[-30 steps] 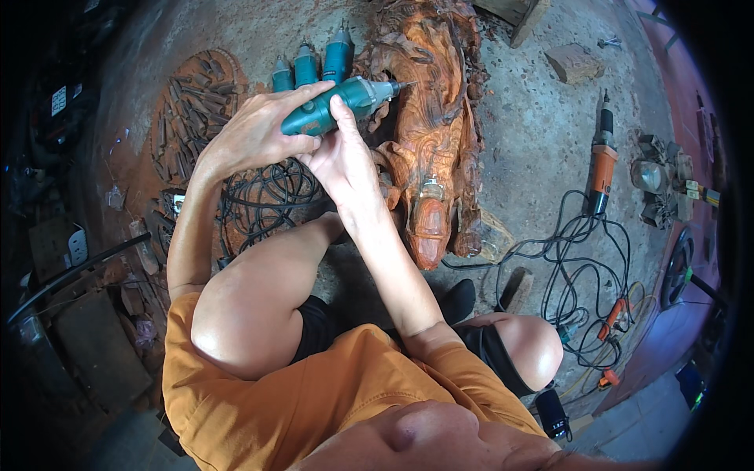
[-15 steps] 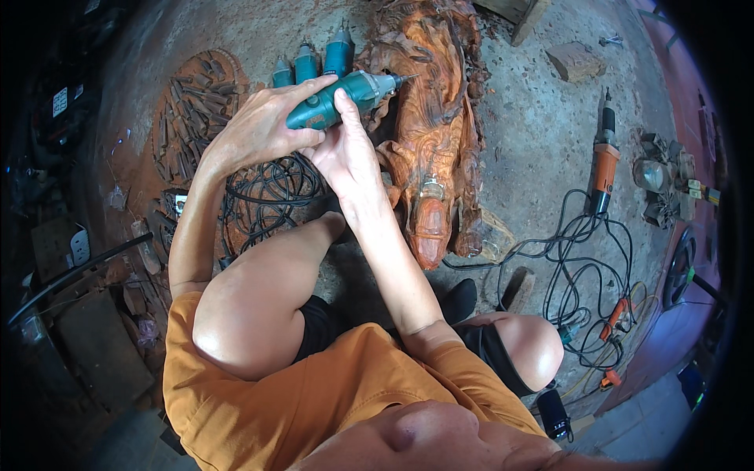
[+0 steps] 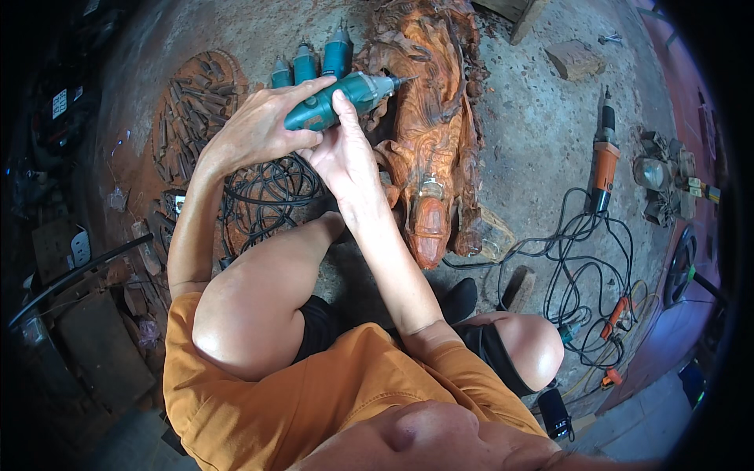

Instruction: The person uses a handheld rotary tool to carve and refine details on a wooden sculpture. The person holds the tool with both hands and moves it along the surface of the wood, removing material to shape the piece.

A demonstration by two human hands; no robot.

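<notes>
Both of my hands are on a green die grinder (image 3: 339,102), which is tilted with its grey nose and thin bit pointing right. My left hand (image 3: 263,122) closes around its rear body, thumb below and fingers over the top. From beneath, my right hand (image 3: 351,153) supports it, with the thumb pressed up along the near side. The bit's tip overlaps the upper part of a reddish-brown wood carving (image 3: 428,137) in view; whether it touches the wood I cannot tell. The carving lies lengthwise on the floor, with a smooth rounded end towards me.
Several green die grinders (image 3: 338,55) stand beyond my hands. Left of them is a round tray of carving chisels (image 3: 196,106), with coiled black cables (image 3: 271,196) nearer me. On the right lie an orange grinder (image 3: 605,169), tangled cords (image 3: 561,251) and a wood block (image 3: 576,61).
</notes>
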